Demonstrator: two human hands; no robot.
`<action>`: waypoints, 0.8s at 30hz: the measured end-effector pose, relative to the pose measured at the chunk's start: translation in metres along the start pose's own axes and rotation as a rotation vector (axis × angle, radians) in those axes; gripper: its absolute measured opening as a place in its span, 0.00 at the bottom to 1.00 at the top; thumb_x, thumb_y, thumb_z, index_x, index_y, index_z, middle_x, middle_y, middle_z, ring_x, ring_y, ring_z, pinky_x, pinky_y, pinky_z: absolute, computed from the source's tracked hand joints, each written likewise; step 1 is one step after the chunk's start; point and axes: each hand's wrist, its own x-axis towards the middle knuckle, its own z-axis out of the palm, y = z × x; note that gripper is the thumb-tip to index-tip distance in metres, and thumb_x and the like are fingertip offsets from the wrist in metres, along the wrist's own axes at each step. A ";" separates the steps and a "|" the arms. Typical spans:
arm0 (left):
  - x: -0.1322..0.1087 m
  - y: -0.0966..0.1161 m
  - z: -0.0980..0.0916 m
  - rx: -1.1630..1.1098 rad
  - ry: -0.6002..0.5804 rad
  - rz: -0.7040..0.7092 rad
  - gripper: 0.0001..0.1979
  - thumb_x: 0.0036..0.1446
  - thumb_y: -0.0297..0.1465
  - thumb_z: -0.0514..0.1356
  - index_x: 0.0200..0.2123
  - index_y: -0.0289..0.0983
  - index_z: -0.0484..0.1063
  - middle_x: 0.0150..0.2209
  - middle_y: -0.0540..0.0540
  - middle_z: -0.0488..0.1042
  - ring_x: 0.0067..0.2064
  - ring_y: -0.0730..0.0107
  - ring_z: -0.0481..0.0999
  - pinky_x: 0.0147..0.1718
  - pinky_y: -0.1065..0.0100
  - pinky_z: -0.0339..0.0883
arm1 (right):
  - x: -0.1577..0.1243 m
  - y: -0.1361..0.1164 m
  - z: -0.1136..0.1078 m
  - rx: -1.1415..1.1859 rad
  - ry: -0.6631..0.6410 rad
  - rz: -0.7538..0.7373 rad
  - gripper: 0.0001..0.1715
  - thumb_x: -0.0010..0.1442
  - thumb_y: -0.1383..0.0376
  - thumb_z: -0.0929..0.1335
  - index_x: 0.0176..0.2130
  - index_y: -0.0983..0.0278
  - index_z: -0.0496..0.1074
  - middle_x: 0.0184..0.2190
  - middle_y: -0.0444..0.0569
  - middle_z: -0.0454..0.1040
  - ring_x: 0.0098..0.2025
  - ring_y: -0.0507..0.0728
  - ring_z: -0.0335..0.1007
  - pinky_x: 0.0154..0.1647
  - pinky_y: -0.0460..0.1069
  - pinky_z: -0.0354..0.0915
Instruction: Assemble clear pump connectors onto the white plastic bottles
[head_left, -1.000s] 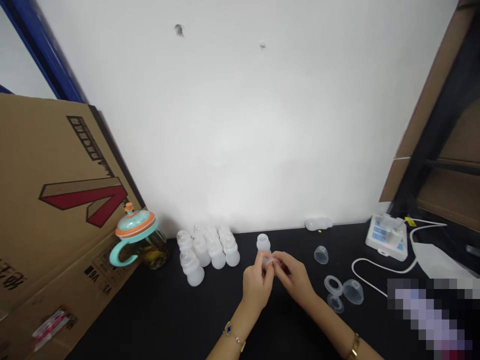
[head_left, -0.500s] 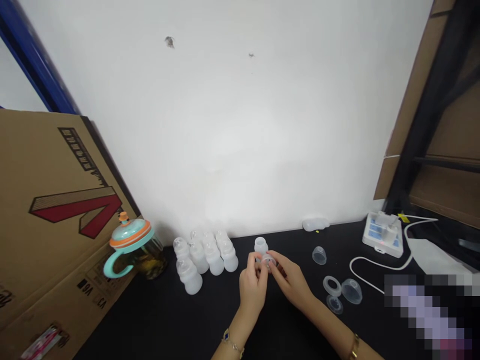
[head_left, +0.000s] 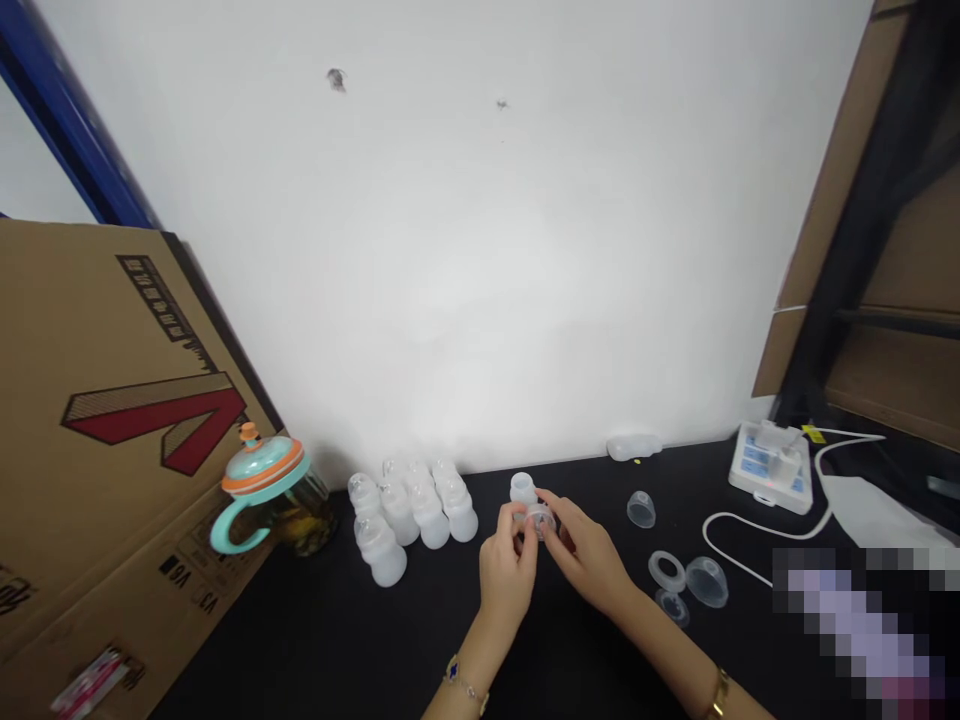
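Note:
My left hand (head_left: 510, 570) and my right hand (head_left: 589, 560) meet in front of a white, open-topped baby bottle (head_left: 523, 488). Between them both sets of fingertips grip a small translucent bottle top (head_left: 540, 517), partly hidden by the fingers. Left thumb and fingers pinch its left side; on the right side are the fingers of the other hand. To the left stands a cluster of white baby bottles (head_left: 386, 560) with clear domed covers. Right of my hands lie a ring collar (head_left: 667, 571), a small clear disc-like part (head_left: 672, 607) and two clear dome covers (head_left: 706, 582).
A teal and orange lidded jug (head_left: 277, 495) with dark contents stands left, beside a cardboard box (head_left: 112, 340). At the right are a white power strip (head_left: 772, 465) and its cable (head_left: 750, 520). A translucent white object (head_left: 634, 447) lies along the wall.
My hands stay together around the bottle top, which has turned slightly; the right fingers have shifted a little over it. The whole view has moved slightly.

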 end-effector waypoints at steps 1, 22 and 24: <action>0.000 0.000 0.001 -0.022 0.001 -0.017 0.12 0.70 0.41 0.51 0.44 0.40 0.66 0.22 0.52 0.74 0.21 0.69 0.71 0.23 0.71 0.56 | 0.000 0.001 0.002 0.025 -0.002 0.026 0.26 0.71 0.57 0.62 0.64 0.61 0.66 0.37 0.48 0.77 0.26 0.53 0.70 0.31 0.48 0.68; 0.004 0.001 0.002 -0.233 -0.087 -0.066 0.09 0.62 0.37 0.59 0.40 0.42 0.61 0.21 0.57 0.70 0.18 0.76 0.61 0.21 0.74 0.51 | 0.000 0.006 0.004 -0.108 -0.008 -0.082 0.22 0.70 0.64 0.61 0.60 0.61 0.69 0.38 0.48 0.75 0.27 0.54 0.70 0.30 0.48 0.66; 0.004 0.000 0.002 -0.224 -0.089 -0.067 0.09 0.62 0.37 0.59 0.41 0.42 0.61 0.20 0.57 0.70 0.18 0.76 0.61 0.21 0.74 0.51 | 0.000 0.006 0.003 -0.108 -0.014 -0.092 0.22 0.70 0.65 0.61 0.60 0.60 0.69 0.39 0.48 0.76 0.28 0.54 0.71 0.31 0.48 0.67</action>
